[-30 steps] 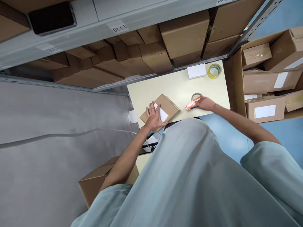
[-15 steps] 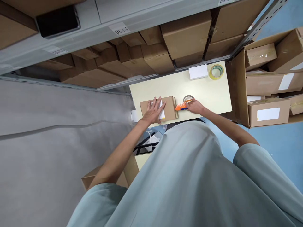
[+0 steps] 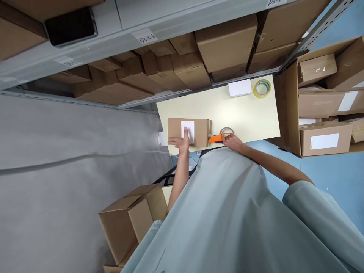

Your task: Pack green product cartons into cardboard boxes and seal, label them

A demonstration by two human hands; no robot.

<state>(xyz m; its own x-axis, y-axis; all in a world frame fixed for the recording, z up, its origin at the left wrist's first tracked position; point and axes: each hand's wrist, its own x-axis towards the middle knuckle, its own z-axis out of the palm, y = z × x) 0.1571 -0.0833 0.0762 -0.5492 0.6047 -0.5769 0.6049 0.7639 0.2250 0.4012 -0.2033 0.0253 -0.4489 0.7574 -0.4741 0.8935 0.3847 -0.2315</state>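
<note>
A small cardboard box (image 3: 201, 132) with a white label (image 3: 190, 126) lies on the cream tabletop. My left hand (image 3: 182, 143) is at the box's near edge, thumb up over the label and fingers stretched out to the left. Whether the fingers press on the box, I cannot tell. My right hand (image 3: 232, 141) grips an orange tape dispenser (image 3: 216, 138) with a tape roll on it. The dispenser's front end meets the right end of the box, near its front corner.
On the table (image 3: 250, 121) are a white box (image 3: 240, 88) and a yellowish tape roll (image 3: 262, 88). Shelves of cartons (image 3: 227, 41) stand behind it. A large carton (image 3: 292, 110) of labelled boxes is at the right, and cardboard boxes (image 3: 119, 220) sit at the lower left.
My left hand has slid off the top of the box to its near edge and turned, uncovering the label. My right hand has brought the tape dispenser slightly nearer me along the box's end.
</note>
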